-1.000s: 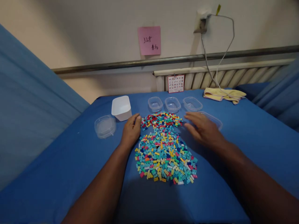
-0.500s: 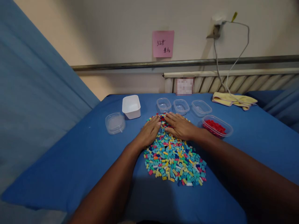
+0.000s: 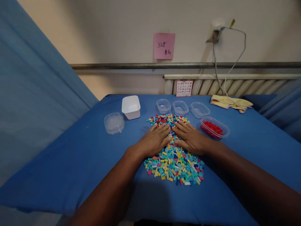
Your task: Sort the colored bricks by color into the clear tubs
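A wide heap of small toy building bricks (image 3: pixel 175 163) in turquoise, yellow, red, white and other colours covers the middle of the table. My left hand (image 3: pixel 155 139) lies flat over the heap's left side, fingers stretched out and pointing away from me. Opposite it, my right hand (image 3: pixel 191 138) rests flat over the right side, its thumb close to the left one. Bricks show between the two hands, and a band with many red ones lies beyond the fingertips. The bricks under my palms are hidden.
Behind the heap stand three clear tubs, the middle one (image 3: pixel 180 108) between two others. A clear tub of red bricks (image 3: pixel 213 128) sits to the right. At left are a white container (image 3: pixel 131 107) and clear lids (image 3: pixel 114 123). A yellow cloth (image 3: pixel 231 103) lies at the back right.
Both hands have drawn back toward me over the heap, uncovering the bricks at its far end. The containers stand where they were; the view has shifted slightly.
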Demonstrator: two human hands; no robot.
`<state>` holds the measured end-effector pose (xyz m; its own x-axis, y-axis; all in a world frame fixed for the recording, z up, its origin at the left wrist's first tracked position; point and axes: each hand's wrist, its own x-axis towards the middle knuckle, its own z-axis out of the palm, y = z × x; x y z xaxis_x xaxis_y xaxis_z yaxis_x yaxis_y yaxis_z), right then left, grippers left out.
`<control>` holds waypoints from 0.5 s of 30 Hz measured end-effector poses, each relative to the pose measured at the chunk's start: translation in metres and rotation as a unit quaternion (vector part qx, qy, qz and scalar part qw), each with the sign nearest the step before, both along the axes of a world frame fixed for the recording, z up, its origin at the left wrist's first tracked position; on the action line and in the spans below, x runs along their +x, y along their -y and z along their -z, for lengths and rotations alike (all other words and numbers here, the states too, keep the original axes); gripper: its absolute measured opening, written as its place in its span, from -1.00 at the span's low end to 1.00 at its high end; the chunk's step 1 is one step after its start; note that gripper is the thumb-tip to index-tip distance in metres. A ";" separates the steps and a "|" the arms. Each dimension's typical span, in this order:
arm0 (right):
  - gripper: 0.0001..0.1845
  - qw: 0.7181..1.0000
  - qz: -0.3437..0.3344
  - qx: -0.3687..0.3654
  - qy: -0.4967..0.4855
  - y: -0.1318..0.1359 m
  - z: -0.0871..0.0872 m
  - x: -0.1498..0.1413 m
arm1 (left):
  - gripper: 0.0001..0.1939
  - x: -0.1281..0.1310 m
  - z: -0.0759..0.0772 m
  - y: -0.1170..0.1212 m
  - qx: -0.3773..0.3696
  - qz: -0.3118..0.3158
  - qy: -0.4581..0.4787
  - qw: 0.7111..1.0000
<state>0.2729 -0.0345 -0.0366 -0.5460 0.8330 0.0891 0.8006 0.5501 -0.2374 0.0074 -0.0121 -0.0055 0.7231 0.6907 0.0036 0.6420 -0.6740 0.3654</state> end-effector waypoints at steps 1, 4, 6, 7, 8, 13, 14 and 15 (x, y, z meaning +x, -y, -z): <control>-0.10 1.000 0.002 0.005 -0.002 0.003 -0.001 -0.003 | -0.31 0.000 0.001 0.000 0.009 -0.005 -0.003 1.000; -0.07 1.000 -0.012 0.002 -0.010 0.010 -0.006 -0.015 | -0.32 0.000 0.000 0.002 0.025 -0.016 -0.014 0.999; -0.04 0.999 -0.024 -0.018 -0.013 0.016 -0.010 -0.020 | -0.33 0.000 -0.003 0.004 0.019 -0.006 -0.017 1.000; -0.03 0.999 -0.026 -0.027 -0.015 0.019 -0.013 -0.021 | -0.34 0.000 -0.006 0.006 0.014 0.003 -0.016 1.000; -0.02 0.999 -0.028 -0.034 -0.017 0.023 -0.015 -0.021 | -0.37 0.000 -0.009 0.009 0.010 0.013 -0.012 1.000; -0.05 0.995 -0.061 -0.068 -0.033 0.046 -0.024 -0.014 | -0.59 0.000 -0.025 0.022 -0.019 0.061 0.061 0.996; -0.05 0.994 -0.065 -0.075 -0.034 0.050 -0.025 -0.012 | -0.65 -0.001 -0.028 0.025 -0.034 0.053 0.100 0.993; -0.05 0.994 -0.069 -0.082 -0.036 0.054 -0.026 -0.011 | -0.72 -0.002 -0.030 0.027 -0.052 0.028 0.148 0.987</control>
<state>0.2623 -0.0885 -0.0108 -0.6535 0.7569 0.0001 0.6980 0.6027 -0.3867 0.0058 -0.0387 0.0249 0.7373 0.6582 0.1522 0.4597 -0.6538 0.6010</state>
